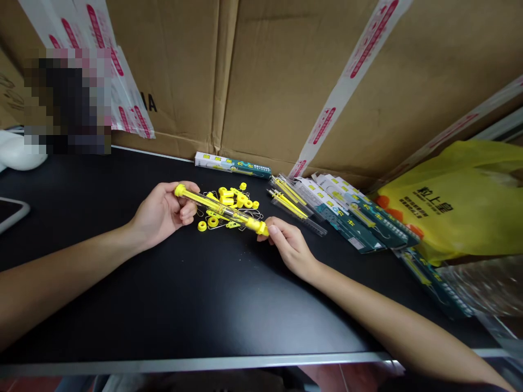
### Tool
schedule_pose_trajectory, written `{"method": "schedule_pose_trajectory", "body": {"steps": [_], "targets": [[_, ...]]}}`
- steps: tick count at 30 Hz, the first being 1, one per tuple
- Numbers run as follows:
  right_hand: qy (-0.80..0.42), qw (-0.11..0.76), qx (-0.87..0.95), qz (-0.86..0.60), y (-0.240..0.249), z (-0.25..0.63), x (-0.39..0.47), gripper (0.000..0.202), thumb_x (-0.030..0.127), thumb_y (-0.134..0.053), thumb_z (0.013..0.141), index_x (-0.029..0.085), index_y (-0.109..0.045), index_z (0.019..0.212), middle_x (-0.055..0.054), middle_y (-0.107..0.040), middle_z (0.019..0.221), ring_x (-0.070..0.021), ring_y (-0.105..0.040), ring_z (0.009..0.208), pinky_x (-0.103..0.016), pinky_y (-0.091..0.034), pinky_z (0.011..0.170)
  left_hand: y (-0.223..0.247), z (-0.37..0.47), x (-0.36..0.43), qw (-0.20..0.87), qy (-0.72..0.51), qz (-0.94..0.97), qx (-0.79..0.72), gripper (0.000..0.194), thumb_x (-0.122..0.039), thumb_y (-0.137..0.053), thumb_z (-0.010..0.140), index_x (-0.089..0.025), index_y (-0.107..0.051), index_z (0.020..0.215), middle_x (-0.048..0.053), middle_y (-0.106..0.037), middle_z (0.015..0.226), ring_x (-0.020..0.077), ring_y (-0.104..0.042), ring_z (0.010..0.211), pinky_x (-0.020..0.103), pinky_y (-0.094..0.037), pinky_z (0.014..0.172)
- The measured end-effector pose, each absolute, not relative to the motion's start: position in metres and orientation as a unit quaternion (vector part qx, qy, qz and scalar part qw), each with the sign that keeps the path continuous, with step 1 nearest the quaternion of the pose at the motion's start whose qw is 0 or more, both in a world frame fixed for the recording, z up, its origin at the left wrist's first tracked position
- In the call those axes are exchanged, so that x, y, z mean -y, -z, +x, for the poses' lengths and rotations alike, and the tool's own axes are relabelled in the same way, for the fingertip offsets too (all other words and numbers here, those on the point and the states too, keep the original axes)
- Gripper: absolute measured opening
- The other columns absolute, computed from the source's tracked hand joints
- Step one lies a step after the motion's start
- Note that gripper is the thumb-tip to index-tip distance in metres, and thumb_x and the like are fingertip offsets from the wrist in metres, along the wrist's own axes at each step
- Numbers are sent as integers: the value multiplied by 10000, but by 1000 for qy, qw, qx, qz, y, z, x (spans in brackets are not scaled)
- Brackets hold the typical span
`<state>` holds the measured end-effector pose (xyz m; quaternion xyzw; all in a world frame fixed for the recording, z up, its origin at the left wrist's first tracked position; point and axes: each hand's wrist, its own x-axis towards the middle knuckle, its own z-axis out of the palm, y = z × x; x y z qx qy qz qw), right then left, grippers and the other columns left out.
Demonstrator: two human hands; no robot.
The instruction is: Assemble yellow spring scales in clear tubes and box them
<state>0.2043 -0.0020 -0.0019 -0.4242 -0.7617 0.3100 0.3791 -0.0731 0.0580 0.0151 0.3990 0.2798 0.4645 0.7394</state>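
Clear plastic tube with yellow ends [223, 209] spans left fingers [187, 210], gripping one end, and right fingers [278, 235], pinching the other, above black desk [229, 305], loose yellow plastic parts [242, 200] beyond; step judged end-fitting adjustment, next move presumably calling for steady alignment.

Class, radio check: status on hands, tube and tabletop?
Left hand, right hand: near opposite ends. Clear tube: held above tabletop. Loose yellow parts: scattered close by.
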Motion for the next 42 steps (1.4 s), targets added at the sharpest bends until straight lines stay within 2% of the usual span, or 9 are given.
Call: {"method": "schedule_pose_trajectory", "body": {"steps": [4,8,14,20,26,29,33,38,42], "targets": [[-329,386,751,-423,1,203,3,303,398,-357,988,190,-533,854,-24,-573,796,-130,-479,678,-281,-377,658,-16,-73,-58,739,-467,396,-282,361,-239,-304,883,-157,-651,823,13,-420,488,121,-387,465,203,-392,453],[-371,399,729,-415,1,201,4,204,414,-488,935,215,-449,948,-14,-590,801,-145,-513,704,-280,-387,647,-16,-73,-58,740,-469,392,-282,370,-240,-296,887,-156,-651,821,13,-417,490,121,-385,465,205,-391,451],[-352,400,737,-416,1,202,5,201,396,-452,956,208,-484,892,-18,-588,788,-138,-513,691,-278,-391,651,-15,-73,-58,744,-467,390,-277,359,-231,-311,880,-153,-657,822,16,-425,488,127,-396,460,211,-397,448],[-314,365,769,-421,1,204,1,397,421,-313,995,188,-557,785,-38,-567,782,-142,-485,683,-293,-378,654,-17,-73,-57,744,-469,389,-275,350,-228,-325,878,-148,-661,816,19,-428,484,129,-398,458,213,-401,450],[-368,398,733,-411,1,202,4,219,437,-430,957,219,-443,965,-16,-599,809,-147,-513,707,-282,-390,654,-15,-73,-57,746,-469,384,-277,356,-229,-319,877,-149,-660,814,21,-429,482,128,-397,456,210,-396,444],[-356,393,741,-412,1,202,5,215,426,-447,953,214,-464,918,-17,-589,796,-145,-514,702,-279,-388,651,-14,-74,-58,745,-469,386,-276,353,-232,-321,877,-149,-659,817,21,-429,486,128,-398,461,212,-399,450],[-314,366,768,-421,1,203,3,378,427,-308,994,193,-535,802,-34,-567,790,-141,-478,681,-291,-378,664,-15,-74,-57,744,-468,389,-276,357,-234,-318,879,-146,-658,815,20,-426,488,127,-394,459,213,-400,451],[-363,395,735,-414,2,202,4,242,454,-402,963,218,-452,975,-14,-599,803,-143,-489,682,-281,-385,641,-16,-73,-57,744,-470,386,-276,352,-228,-325,879,-141,-661,818,19,-427,483,127,-400,457,212,-403,449],[-351,388,743,-417,0,202,4,236,438,-436,954,214,-473,890,-16,-589,786,-144,-505,690,-280,-386,646,-16,-74,-57,748,-470,384,-269,341,-233,-339,876,-138,-661,817,20,-435,485,131,-408,454,217,-406,445]]}}
